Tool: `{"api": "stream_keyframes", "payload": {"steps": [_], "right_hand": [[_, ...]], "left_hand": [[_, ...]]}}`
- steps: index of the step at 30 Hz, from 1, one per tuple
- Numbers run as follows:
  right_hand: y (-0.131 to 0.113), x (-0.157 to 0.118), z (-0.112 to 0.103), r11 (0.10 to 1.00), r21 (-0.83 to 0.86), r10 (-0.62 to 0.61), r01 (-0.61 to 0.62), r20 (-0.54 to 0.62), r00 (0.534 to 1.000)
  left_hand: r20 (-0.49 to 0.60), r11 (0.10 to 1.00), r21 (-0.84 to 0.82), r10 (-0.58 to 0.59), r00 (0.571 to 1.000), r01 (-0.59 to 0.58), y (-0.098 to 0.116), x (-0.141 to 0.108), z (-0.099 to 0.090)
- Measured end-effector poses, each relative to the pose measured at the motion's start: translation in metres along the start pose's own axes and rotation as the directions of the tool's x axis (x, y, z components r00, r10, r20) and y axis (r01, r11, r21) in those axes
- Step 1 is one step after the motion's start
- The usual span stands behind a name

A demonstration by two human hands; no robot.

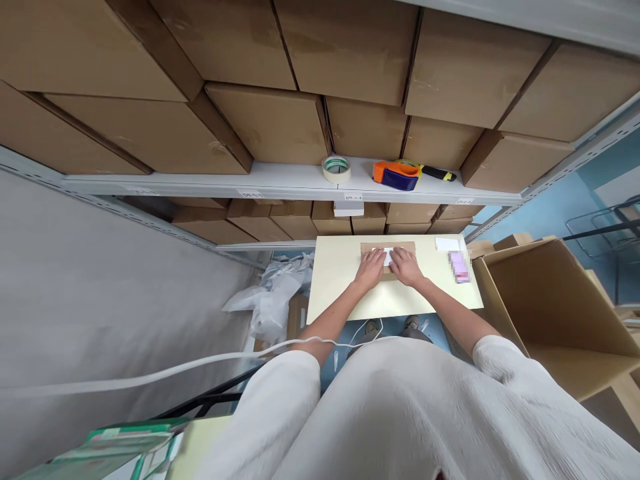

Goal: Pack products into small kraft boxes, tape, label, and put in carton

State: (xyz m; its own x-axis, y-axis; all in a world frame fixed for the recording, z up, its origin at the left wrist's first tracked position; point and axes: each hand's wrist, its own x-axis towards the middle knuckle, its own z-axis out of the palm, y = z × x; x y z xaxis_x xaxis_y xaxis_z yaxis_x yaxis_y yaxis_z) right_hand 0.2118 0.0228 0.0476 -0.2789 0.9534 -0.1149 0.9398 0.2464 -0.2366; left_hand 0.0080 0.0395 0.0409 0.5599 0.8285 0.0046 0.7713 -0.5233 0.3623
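Observation:
A small brown cardboard box lies on the pale yellow table in front of me. On its top is a white label. My left hand rests on the box at the label's left side, and my right hand rests at its right side. The fingers of both hands lie flat and point inward over the box. On the table's right part are a white card and a blurred pink and purple item.
A shelf of cardboard boxes spans the front, holding a tape roll, an orange and blue tape dispenser and a cutter. A large open carton stands right. A white cable crosses my left arm.

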Motion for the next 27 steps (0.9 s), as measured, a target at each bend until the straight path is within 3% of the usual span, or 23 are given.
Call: {"api": "stream_keyframes", "payload": {"steps": [5, 10, 15, 18, 23, 27], "right_hand": [[0.001, -0.008, 0.012, 0.999, -0.027, -0.030, 0.035, 0.165, 0.986], [0.004, -0.016, 0.008, 0.995, -0.056, 0.086, -0.077, 0.185, 0.979], [0.011, -0.019, -0.003, 0.958, -0.019, 0.287, -0.287, 0.148, 0.946], [0.018, -0.020, -0.010, 0.952, 0.068, 0.283, -0.297, 0.167, 0.944], [0.026, -0.032, -0.021, 0.972, 0.050, 0.220, -0.230, 0.151, 0.964], [0.037, -0.050, -0.028, 0.984, -0.017, 0.177, -0.179, 0.249, 0.952]], "left_hand": [[0.129, 0.999, 0.033, 0.002, 0.992, -0.006, -0.008, -0.008, 0.013], [0.170, 0.991, 0.081, -0.122, 0.978, 0.110, -0.012, -0.015, 0.012], [0.213, 0.967, 0.055, -0.254, 0.943, 0.248, -0.016, -0.011, -0.001], [0.274, 0.956, 0.016, -0.288, 0.918, 0.295, -0.017, -0.004, -0.011], [0.320, 0.972, 0.057, -0.234, 0.918, 0.227, -0.012, 0.005, -0.021], [0.418, 0.986, 0.118, -0.158, 0.895, 0.118, 0.000, 0.011, -0.019]]}}
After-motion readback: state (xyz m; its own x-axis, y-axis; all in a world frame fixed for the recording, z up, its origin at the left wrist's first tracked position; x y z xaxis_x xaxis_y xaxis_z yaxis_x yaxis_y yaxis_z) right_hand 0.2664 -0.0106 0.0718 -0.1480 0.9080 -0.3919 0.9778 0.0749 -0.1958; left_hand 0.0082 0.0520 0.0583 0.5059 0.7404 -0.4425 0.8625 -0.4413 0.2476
